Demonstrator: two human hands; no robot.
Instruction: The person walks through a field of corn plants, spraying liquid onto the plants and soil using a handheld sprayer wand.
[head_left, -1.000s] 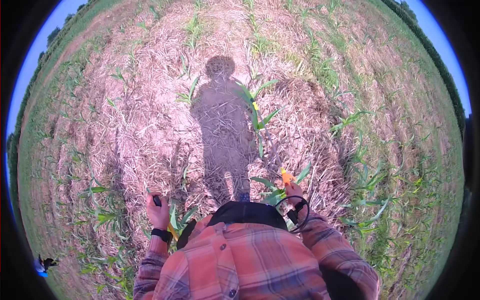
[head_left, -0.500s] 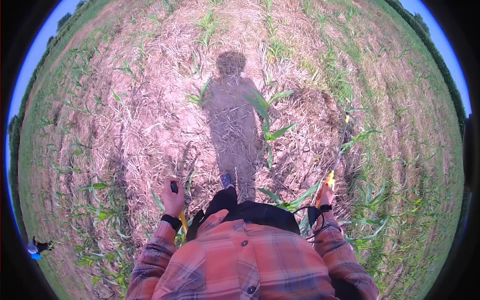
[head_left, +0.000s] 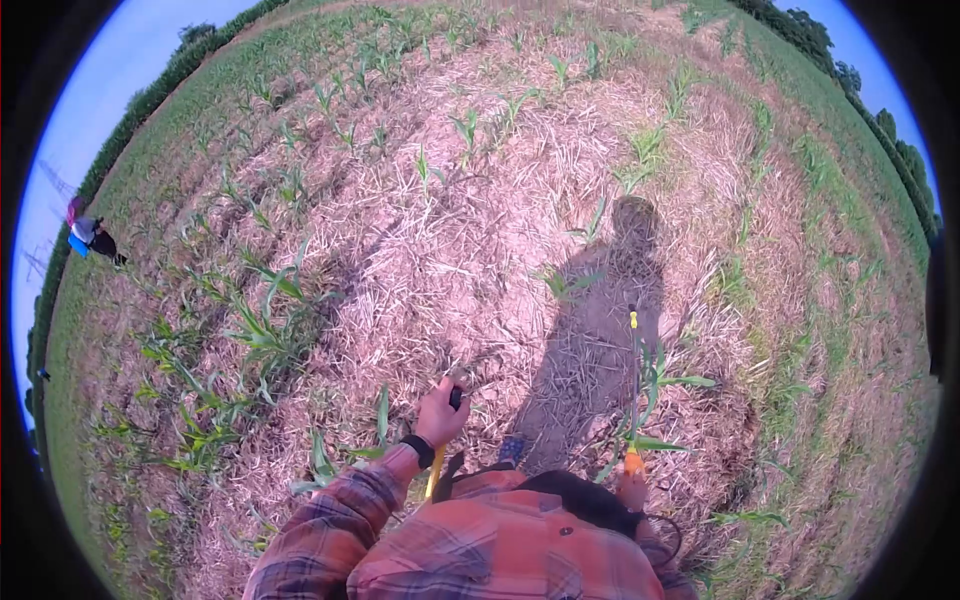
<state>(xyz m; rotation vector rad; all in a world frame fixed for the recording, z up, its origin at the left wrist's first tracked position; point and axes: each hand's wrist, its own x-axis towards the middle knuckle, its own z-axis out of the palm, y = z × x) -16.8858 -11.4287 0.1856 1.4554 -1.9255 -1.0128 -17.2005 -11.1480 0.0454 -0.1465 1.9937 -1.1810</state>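
Note:
My left hand [head_left: 440, 414] is closed around a black grip [head_left: 456, 397], whose rounded end sticks out past the fingers. A yellow shaft [head_left: 436, 472] shows just below that wrist; whether it joins the grip is hidden. At the lower right, my right hand [head_left: 631, 488] is wrapped round the orange-yellow handle of a thin rod [head_left: 635, 385]. This rod points away from me over the ground and has a yellow tip [head_left: 633, 320]. Beside the rod stands a young maize plant [head_left: 655, 385], its leaves crossing close to the handle.
Dry straw [head_left: 470, 270] covers the soil between rows of young maize [head_left: 265, 330]. My shadow [head_left: 590, 350] falls ahead of me. Another person [head_left: 92, 235] with something blue is at the far left. Trees [head_left: 800, 35] line the field's edge. A dark cord [head_left: 668, 535] loops by my right sleeve.
My view has swung left and up, bringing the other person further into sight. My left hand reaches further forward from my body, and both hands keep their holds.

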